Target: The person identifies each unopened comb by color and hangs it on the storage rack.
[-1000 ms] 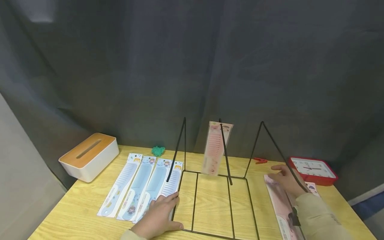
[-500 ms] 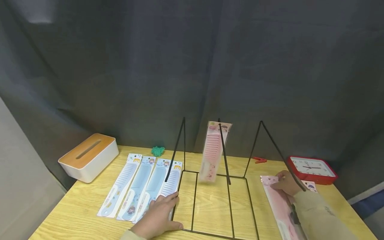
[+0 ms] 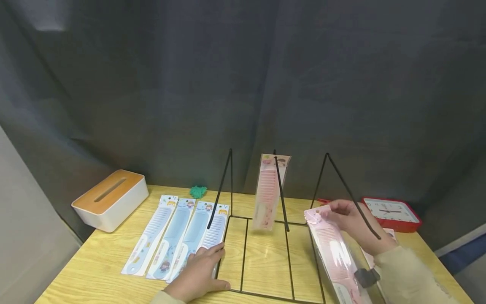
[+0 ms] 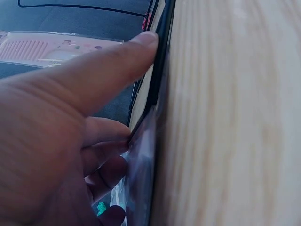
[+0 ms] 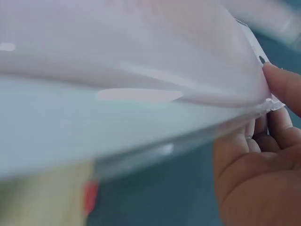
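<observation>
A black wire rack (image 3: 244, 253) stands on the wooden table, with three long rods rising from its back. My left hand (image 3: 199, 272) rests at its front left corner, fingers spread along the side wire and thumb on the front one. A packaged pink comb (image 3: 267, 188) hangs from the middle rod. My right hand (image 3: 358, 226) pinches the top end of another packaged pink comb (image 3: 334, 249), tilted and raised off the table just right of the rack. In the right wrist view, the thumb lies beside the hole in its card. A further pink package (image 3: 390, 232) is mostly hidden under my right forearm.
Several packaged blue combs (image 3: 152, 234) lie in a row left of the rack. Behind them are a tissue box (image 3: 110, 198) with a wooden lid and a green tuft (image 3: 198, 192). A red-framed clock (image 3: 391, 211) lies at the back right. A dark curtain (image 3: 243, 84) hangs behind.
My right hand has lifted the pink comb package from the table and brought it left, towards the rack. The hanging comb has swung slightly. My left hand stays on the rack.
</observation>
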